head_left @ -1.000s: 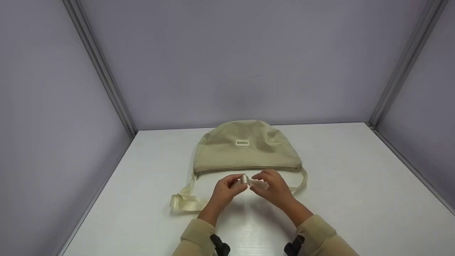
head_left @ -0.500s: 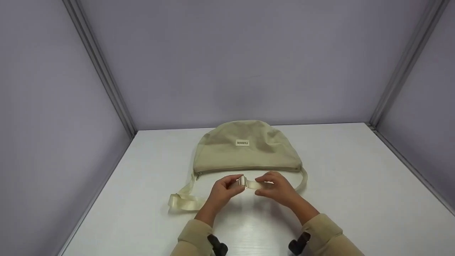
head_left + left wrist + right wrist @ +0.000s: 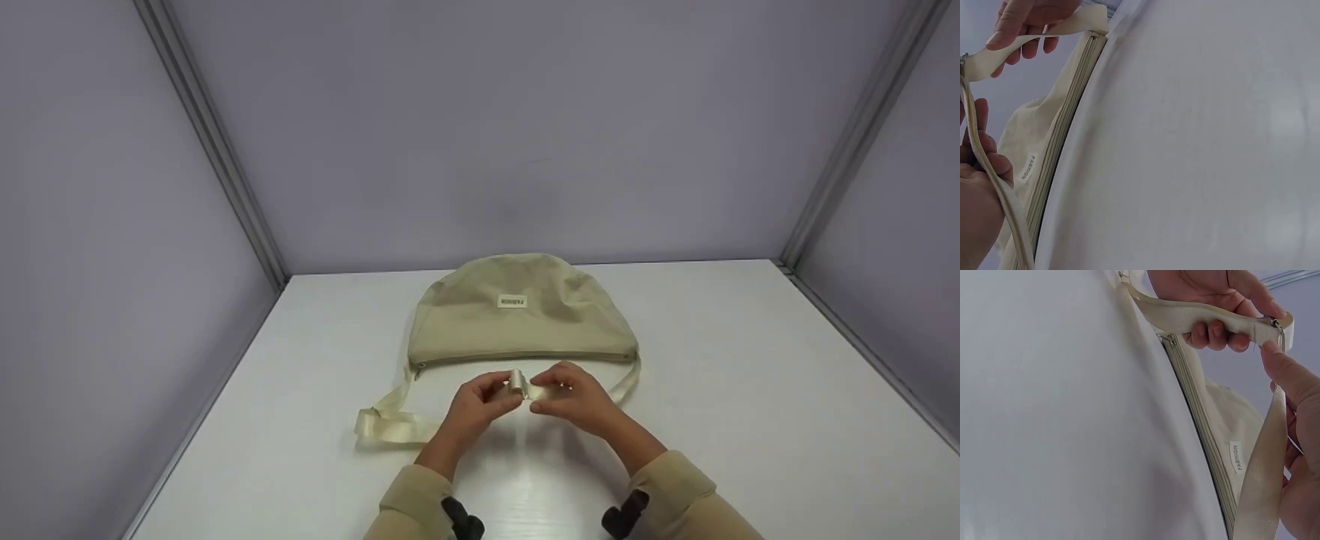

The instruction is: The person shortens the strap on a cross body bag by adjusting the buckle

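Note:
A cream handbag [image 3: 517, 330] lies flat on the white table with its zipper edge facing me. Its webbing strap [image 3: 1185, 316] is lifted in front of the bag, with a metal slider buckle [image 3: 1279, 326] on it. My left hand [image 3: 472, 405] pinches the strap at the buckle, where the webbing folds into a small loop [image 3: 517, 382]. On the other side of the buckle, my right hand [image 3: 579, 401] holds the strap between thumb and fingers. In the right wrist view its thumb [image 3: 1283, 363] is right at the buckle.
Slack strap [image 3: 394, 427] lies folded on the table [image 3: 300, 360] at the left, and another stretch [image 3: 626, 382] runs up to the bag's right corner. A zipper pull [image 3: 420, 367] hangs at the left corner. Grey-violet walls [image 3: 510, 135] enclose the table's back and sides.
My right hand moved right along the strap, showing more webbing beside the buckle, then came back toward my left hand. The loop at the buckle now stands up more. The bag stays put.

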Motion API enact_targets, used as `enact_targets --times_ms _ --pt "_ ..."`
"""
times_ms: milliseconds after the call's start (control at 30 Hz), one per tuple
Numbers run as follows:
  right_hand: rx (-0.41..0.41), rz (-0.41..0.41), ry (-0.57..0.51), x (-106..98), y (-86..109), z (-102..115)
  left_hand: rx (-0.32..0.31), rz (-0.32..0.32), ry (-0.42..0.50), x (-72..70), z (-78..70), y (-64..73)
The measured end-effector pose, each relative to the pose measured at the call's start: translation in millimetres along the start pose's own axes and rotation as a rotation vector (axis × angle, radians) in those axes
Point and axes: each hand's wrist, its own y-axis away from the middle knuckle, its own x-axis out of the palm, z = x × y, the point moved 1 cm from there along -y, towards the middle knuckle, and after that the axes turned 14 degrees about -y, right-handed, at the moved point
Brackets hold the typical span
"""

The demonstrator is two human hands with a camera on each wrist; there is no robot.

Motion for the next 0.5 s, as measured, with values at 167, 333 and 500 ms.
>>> enact_targets --times_ms 167,333,500 --pt "-0.042 0.004 -0.009 3.0 -0.4 4.8 0.012 0.01 -0.022 3.0 -0.2 -0.7" --pt "-0.024 0.01 0.004 3.0 0.7 7.8 0.007 0.007 -0.031 3.2 -0.9 -1.2" --pt "-0.014 0.021 0.075 0.7 3.4 7.5 -0.019 -0.011 -0.037 1.2 -2.9 -1.4"
